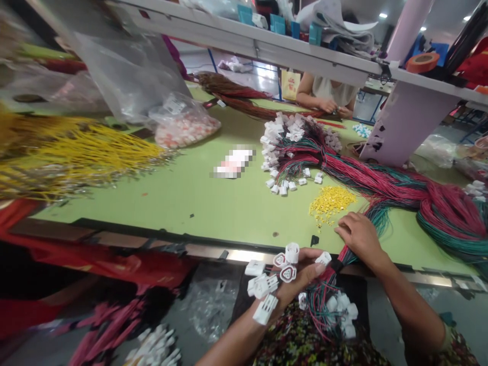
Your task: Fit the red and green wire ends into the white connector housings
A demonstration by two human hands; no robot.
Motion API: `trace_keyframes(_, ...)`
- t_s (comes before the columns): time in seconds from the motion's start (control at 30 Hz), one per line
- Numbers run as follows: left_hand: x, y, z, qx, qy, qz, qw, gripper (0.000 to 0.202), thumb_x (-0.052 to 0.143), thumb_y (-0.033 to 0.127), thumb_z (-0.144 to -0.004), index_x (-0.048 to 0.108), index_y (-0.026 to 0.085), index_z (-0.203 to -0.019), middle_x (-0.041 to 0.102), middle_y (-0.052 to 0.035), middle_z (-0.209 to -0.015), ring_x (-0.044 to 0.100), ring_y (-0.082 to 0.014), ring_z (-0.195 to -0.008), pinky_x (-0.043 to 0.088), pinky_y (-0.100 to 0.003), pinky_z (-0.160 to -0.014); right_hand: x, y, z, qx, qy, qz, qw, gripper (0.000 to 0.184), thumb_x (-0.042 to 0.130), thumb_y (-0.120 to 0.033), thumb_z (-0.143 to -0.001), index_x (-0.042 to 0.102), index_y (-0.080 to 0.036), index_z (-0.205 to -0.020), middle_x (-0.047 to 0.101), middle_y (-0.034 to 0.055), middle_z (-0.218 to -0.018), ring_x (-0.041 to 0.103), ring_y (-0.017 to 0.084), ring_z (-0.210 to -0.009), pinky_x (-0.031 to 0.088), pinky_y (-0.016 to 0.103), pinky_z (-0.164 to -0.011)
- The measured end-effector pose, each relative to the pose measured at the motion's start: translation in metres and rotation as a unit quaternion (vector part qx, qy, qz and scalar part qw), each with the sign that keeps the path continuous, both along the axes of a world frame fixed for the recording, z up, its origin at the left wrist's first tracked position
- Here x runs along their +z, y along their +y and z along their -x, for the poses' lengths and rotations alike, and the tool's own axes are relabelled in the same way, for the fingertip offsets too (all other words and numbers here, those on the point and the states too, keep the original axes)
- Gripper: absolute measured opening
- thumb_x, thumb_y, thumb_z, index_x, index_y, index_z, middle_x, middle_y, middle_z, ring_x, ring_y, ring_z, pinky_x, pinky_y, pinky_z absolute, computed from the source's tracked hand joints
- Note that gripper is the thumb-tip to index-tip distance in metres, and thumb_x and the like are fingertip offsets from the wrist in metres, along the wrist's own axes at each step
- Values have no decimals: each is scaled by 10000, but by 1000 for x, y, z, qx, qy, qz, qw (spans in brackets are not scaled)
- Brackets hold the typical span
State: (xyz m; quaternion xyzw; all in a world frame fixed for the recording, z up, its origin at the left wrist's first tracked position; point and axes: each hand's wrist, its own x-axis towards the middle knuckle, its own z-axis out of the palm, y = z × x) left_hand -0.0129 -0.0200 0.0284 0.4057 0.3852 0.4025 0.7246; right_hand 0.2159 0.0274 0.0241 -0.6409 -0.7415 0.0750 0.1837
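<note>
So, what's closest to the camera?

The left hand [301, 277], palm up, its grip closed on a cluster of white plastic connectors [265, 284]. They stick out past the fingers at odd angles, with two round sockets facing up.

And the right hand [358, 236]?

Knuckles up, forearm coming in from the lower right, fingers curled. Its grip is closed around a bunch of red and green wires [345, 256]. The bunch runs on a slant from the upper right, under the hand, and down across the metal edge [244, 256] of the counter toward the lap. More white connectors [337, 305] hang there against a floral garment [297, 340].

How much room around the hands?

The metal edge sits right under both wrists. Just ahead of the right hand is a small heap of yellow pieces [331, 203], with a stretch of green counter [213, 213] to its left.

Further out?

A pile of connectors [282, 152] with a long wire bundle [419, 195] sweeping right, yellow wires [84, 152] at far left, a plastic bag of pink and white parts [185, 127], and a co-worker's hands [328, 105] beneath a shelf [244, 35].
</note>
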Motion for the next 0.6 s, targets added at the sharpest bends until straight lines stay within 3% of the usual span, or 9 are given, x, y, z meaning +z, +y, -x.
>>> trace_keyframes(0.13, -2, 1, -1, 11, 6, -3, 1000, 268, 829, 392, -775, 787, 216, -972, 816, -76, -870, 695, -177, -689, 519, -282, -569, 3, 4, 4, 23, 45, 19, 999, 144, 635, -130, -915, 709, -173, -800, 723, 80, -849, 645, 225, -858, 469, 354, -846)
trace_keyframes(0.23, -6, 4, -1, 18, 2, -8, 1000, 273, 805, 402, -794, 765, 212, -985, 776, -42, -795, 517, -90, -498, 389, -240, -464, 10, -5, 9, 57, 163, 47, 984, 106, 625, -181, -948, 729, -171, -931, 745, 50, -896, 678, 184, -836, 518, 301, -781)
trace_keyframes(0.33, -7, 8, -2, 23, -2, -14, 1000, 300, 792, 428, -791, 746, 203, -985, 685, 11, -655, 398, -65, -444, 306, -233, -452, 16, -21, 18, 99, 385, 102, 912, 163, 661, -326, -961, 746, -187, -970, 729, 21, -880, 670, 156, -781, 531, 274, -716)
trace_keyframes(0.37, -7, 9, -2, 23, -6, -11, 1000, 310, 797, 434, -783, 741, 201, -981, 645, 28, -612, 391, -65, -442, 295, -233, -456, 16, -25, 22, 110, 438, 112, 885, 189, 684, -367, -949, 754, -191, -951, 717, 17, -865, 663, 152, -774, 532, 276, -716)
trace_keyframes(0.43, -7, 10, -3, 23, -14, -1, 1000, 327, 812, 440, -762, 737, 202, -973, 571, 58, -549, 385, -66, -437, 282, -231, -463, 15, -32, 28, 120, 482, 107, 861, 226, 719, -418, -925, 770, -198, -910, 694, 15, -846, 653, 150, -781, 532, 280, -731)
trace_keyframes(0.6, -7, 7, -2, 26, 9, -12, 1000, 319, 799, 439, -763, 767, 221, -994, 507, 68, -494, 384, -88, -439, 292, -253, -469, 6, -39, 36, 90, 455, 43, 885, 237, 715, -430, -928, 776, -200, -918, 678, 39, -861, 634, 161, -781, 524, 278, -689)
